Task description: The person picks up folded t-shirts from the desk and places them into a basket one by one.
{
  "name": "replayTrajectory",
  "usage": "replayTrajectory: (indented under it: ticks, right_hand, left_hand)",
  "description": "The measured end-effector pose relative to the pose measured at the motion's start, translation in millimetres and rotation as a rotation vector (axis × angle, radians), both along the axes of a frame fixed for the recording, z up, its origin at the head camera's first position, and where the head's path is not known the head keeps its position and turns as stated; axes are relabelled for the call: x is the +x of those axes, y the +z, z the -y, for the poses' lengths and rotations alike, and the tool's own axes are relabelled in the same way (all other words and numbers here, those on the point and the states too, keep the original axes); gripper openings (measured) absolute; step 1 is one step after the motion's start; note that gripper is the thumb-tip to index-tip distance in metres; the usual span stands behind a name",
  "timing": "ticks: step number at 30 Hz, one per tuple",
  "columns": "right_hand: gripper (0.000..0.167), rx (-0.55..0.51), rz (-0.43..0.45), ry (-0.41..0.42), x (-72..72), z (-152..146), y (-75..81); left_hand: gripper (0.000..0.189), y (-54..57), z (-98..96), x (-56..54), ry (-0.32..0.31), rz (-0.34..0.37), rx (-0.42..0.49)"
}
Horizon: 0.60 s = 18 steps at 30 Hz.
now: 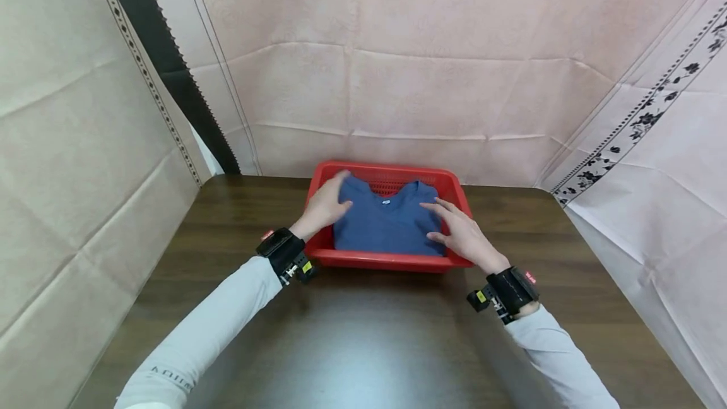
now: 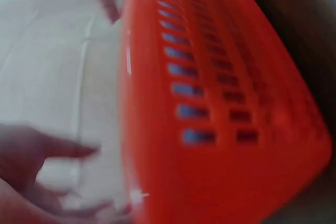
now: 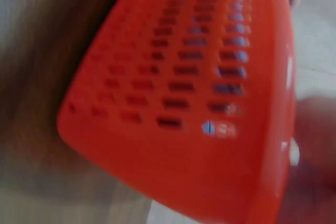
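Note:
A blue shirt (image 1: 386, 223), neckline at the far side and a small pale label inside it, lies folded in a red plastic basket (image 1: 386, 262). Over the basket's left side is my left hand (image 1: 325, 206), thumb apart from the fingers and nothing gripped. My right hand (image 1: 461, 232) hovers at the right side, fingers spread toward the shirt; whether the fingertips touch the cloth I cannot tell. In the left wrist view the slotted basket wall (image 2: 231, 171) stands beside my left hand (image 2: 31, 171). The right wrist view shows the same basket's wall (image 3: 210, 177), blurred.
The basket stands at the far edge of a dark wooden table (image 1: 375, 333). Behind it hangs a pale creased cloth (image 1: 420, 100), with more pale cloth (image 1: 68, 175) on the left and at the right. A dark strip (image 1: 170, 62) runs down the left corner.

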State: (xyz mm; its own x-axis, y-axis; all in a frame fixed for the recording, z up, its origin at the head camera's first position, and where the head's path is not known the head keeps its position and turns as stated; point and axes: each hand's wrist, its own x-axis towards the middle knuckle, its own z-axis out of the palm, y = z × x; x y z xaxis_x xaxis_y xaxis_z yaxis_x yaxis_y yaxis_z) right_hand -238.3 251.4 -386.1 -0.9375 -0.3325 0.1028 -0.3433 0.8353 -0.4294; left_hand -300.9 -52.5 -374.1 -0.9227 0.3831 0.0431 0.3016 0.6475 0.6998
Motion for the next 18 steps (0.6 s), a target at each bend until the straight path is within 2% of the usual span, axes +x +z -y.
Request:
replayTrajectory:
  ticks: [1,2,3,4,6,8,11,15,18]
  right_hand:
    - [0.071,0.013,0.021,0.065,-1.5,0,0.8]
    - [0.072,0.025,0.054,0.131,-3.7,-1,0.6]
    - [0.072,0.040,0.101,0.190,-6.1,-1,-0.2]
    - [0.072,0.055,0.163,0.228,-7.9,1,-1.5]
    - [0.071,0.103,0.278,0.267,-10.4,4,-5.4]
    - [0.070,0.168,0.375,0.265,-11.2,7,-8.6]
    - [0.067,0.224,0.466,0.225,-11.8,11,-9.5]
    - [0.066,0.231,0.518,0.191,-12.8,14,-9.5]
    - [0.068,0.238,0.517,0.186,-14.5,14,-8.8]
  left_hand:
    - [0.070,1.2,-2.2,1.7,-0.082,-0.061,-0.107]
    - [0.068,1.1,-4.9,3.3,-0.173,-0.089,-0.203]
    - [0.067,0.3,-7.8,5.0,-0.257,-0.076,-0.294]
    - [0.068,-1.5,-10.4,7.0,-0.328,-0.033,-0.367]
    - [0.072,-7.0,-14.5,10.3,-0.411,0.069,-0.516]
    - [0.073,-12.1,-16.8,13.4,-0.425,0.156,-0.621]
    - [0.072,-17.8,-18.9,14.0,-0.421,0.176,-0.722]
    - [0.072,-21.4,-19.6,13.3,-0.427,0.173,-0.757]
    - [0.073,-21.2,-19.1,10.7,-0.433,0.180,-0.743]
